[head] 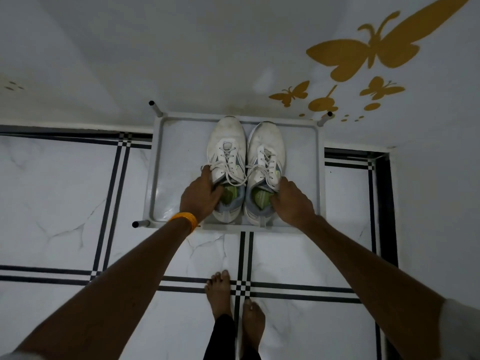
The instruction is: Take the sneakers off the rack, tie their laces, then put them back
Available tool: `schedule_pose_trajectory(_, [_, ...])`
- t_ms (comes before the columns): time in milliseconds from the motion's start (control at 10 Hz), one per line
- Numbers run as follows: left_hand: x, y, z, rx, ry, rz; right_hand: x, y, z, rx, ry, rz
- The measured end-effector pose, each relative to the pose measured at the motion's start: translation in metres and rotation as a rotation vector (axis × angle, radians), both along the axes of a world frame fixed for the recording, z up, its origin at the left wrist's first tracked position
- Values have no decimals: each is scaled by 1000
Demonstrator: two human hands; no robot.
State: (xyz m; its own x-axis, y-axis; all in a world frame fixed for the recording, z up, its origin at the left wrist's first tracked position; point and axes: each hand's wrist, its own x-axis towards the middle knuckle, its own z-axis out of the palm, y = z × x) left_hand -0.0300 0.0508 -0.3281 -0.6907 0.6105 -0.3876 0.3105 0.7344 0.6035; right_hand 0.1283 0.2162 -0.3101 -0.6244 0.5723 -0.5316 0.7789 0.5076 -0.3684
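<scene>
Nearest the camera, two bare feet point(233, 305) stand on the white tiled floor point(59, 203) with its black line borders; a dark trouser leg covers part of one foot, and both arms run off the bottom edge of the view

Further out, the left hand point(201, 196), with an orange band point(185, 220) at the wrist, grips the collar of the left sneaker point(226, 152), its fingers curled into the opening so the fingertips are hidden inside. The right hand point(291, 201) grips the collar of the right sneaker point(266, 154) the same way, fingertips also tucked out of sight. The hands cover part of each heel and of the green insoles

Both white sneakers sit side by side, touching, on the top shelf of a grey rack point(166, 172), toes toward the wall. Their laces point(235, 175) lie loose across the tongues and over the sides. The shelf has bare room on either side of the pair, more on the left, and a raised rim all around

Beyond, the rack stands against a white wall point(155, 48) with yellow butterfly shapes point(374, 48) at the right
</scene>
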Motion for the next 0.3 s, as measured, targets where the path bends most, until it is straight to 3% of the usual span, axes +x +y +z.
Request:
schedule_pose_trajectory(100, [5,-9,45,-156,170,-39,3,-5,51,155,-71,45])
schedule_pose_trajectory(300, [-10,-1,219,-10,601,-109,-5,9,220,487,175,108])
